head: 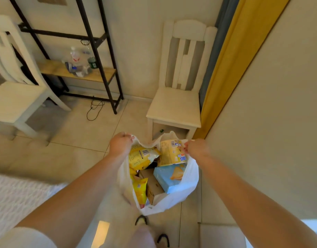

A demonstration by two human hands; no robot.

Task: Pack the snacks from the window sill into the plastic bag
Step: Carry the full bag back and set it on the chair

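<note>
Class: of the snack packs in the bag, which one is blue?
The blue box with a chip pictured on it, lying below the right hand; the other packs are yellow or brown.

Warm, yellowish indoor light, fairly bright and even; no hard highlights on the floor tiles [78, 154]; soft shadow under the left chair [16, 102] and a fainter one below the right chair [173, 106]; brightest patches are a small glowing rectangle low centre and a pale blue-white strip at the bottom right corner, both overexposed; white plastic bag [181, 194] close to blown out along its lower edge; strong wide-angle distortion, shelf frame [98, 51] and yellow curtain [231, 68] lean and bow toward the edges; forearms stretched large at the bottom; overall soft, compression smear; bedding at lower left blurred; print on the snack packs [145, 158] only partly legible.
</note>
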